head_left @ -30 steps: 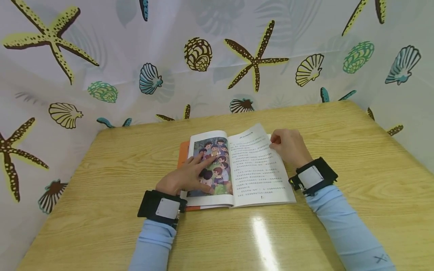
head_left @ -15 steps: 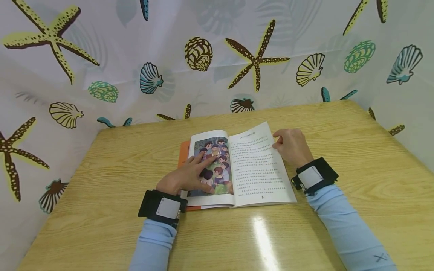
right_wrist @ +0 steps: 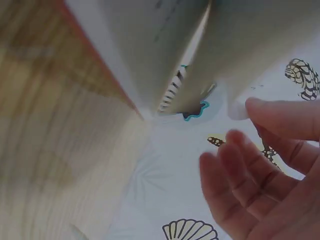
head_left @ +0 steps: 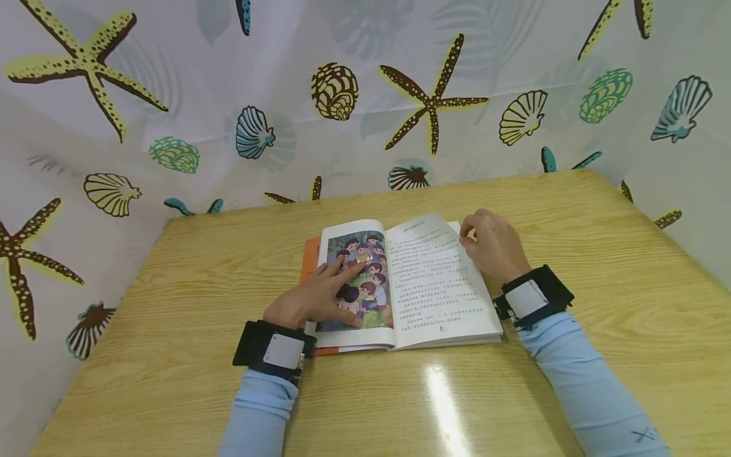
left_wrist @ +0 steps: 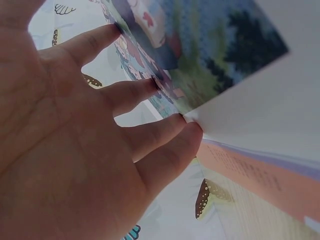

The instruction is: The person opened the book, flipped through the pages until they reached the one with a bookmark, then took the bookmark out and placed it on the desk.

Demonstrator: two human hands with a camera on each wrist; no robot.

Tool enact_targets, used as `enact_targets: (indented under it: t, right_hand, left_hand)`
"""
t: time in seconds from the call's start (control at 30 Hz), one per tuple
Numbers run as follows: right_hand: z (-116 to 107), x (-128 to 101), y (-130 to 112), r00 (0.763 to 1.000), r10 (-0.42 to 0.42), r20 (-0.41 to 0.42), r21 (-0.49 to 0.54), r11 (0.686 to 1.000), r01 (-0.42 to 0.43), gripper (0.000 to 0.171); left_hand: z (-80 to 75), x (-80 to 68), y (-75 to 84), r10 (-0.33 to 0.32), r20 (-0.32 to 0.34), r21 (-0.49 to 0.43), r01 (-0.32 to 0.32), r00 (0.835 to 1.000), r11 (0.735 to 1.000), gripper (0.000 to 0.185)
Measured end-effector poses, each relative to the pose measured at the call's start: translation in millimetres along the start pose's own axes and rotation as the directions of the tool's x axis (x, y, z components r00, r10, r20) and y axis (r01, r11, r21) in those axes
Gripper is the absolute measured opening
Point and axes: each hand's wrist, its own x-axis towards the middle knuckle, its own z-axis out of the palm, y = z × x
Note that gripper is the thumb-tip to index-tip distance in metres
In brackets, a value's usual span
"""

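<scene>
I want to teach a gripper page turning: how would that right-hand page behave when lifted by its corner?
Probably floppy: the right-hand page already bows where the right hand pinches its corner. Likely light and tearable, being thin paper. The left hand pressing the book suggests it could slide.

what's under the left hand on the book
The left hand rests with straight fingers on the book's illustrated page; the picture beneath the hand is covered.

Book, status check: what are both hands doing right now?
Left hand flat on picture page. Right hand pinching text page's far corner. Book open on table. Nothing blocking.
</scene>
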Motion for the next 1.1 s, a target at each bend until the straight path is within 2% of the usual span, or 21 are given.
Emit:
enact_targets:
  t: [0.07, 0.13, 0.23, 0.33, 0.47, 0.7, 0.77, 0.83, 0.9, 0.97, 1.1]
  right_hand:
    - [-4, 1, -1, 0.998, -0.002, 0.061, 0.068, 0.998, -0.002, 0.006]
    - [-10, 3, -1, 0.987, 0.007, 0.159, 0.160, 0.987, -0.032, 0.008]
    - [-18, 5, -1, 0.946, 0.012, 0.323, 0.262, 0.960, -0.102, 0.013]
    - [-23, 5, 0, 0.905, 0.011, 0.425, 0.299, 0.942, -0.152, 0.017]
    - [-23, 5, 0, 0.893, 0.011, 0.449, 0.295, 0.942, -0.160, 0.018]
    - [-23, 4, -1, 0.906, -0.017, 0.422, 0.308, 0.943, -0.126, 0.017]
    - [-26, 4, -5, 0.904, -0.061, 0.423, 0.373, 0.921, -0.112, 0.027]
    - [-29, 3, -12, 0.891, -0.119, 0.438, 0.459, 0.882, -0.108, 0.042]
    - [-31, 2, -21, 0.860, -0.183, 0.477, 0.531, 0.839, -0.116, 0.058]
    - [-31, 0, -31, 0.811, -0.238, 0.535, 0.565, 0.815, -0.133, 0.068]
    - [-18, -4, -46, 0.700, -0.283, 0.656, 0.520, 0.841, -0.147, 0.072]
  left_hand:
    - [-0.2, -0.2, -0.5, 0.001, 0.001, 0.003, -0.001, 1.000, 1.000, 0.099]
    - [-0.6, -0.2, -0.9, 0.001, 0.003, 0.004, -0.001, 1.000, 1.000, 0.099]
    - [-1.0, 0.0, -1.1, 0.005, 0.002, 0.005, -0.005, 1.000, 1.000, 0.098]
    - [-0.8, 0.1, -1.1, 0.007, -0.001, 0.008, -0.007, 1.000, 1.000, 0.098]
    - [0.1, -0.1, -1.4, 0.007, -0.001, 0.016, -0.007, 1.000, 1.000, 0.098]
    - [0.2, -0.1, -1.1, 0.004, 0.006, 0.003, -0.004, 1.000, 1.000, 0.099]
    - [-0.2, -0.1, -1.0, 0.007, 0.007, 0.002, -0.007, 1.000, 1.000, 0.099]
    - [-0.9, 0.2, -0.9, 0.007, 0.008, 0.005, -0.007, 1.000, 1.000, 0.099]
    - [-1.3, 0.4, -0.6, 0.006, 0.008, 0.009, -0.006, 1.000, 1.000, 0.099]
    - [-1.4, 0.7, -0.4, -0.002, 0.009, 0.011, 0.002, 1.000, 1.000, 0.099]
    - [-1.4, -1.7, 1.3, -0.004, 0.004, 0.010, 0.004, 1.000, 1.000, 0.097]
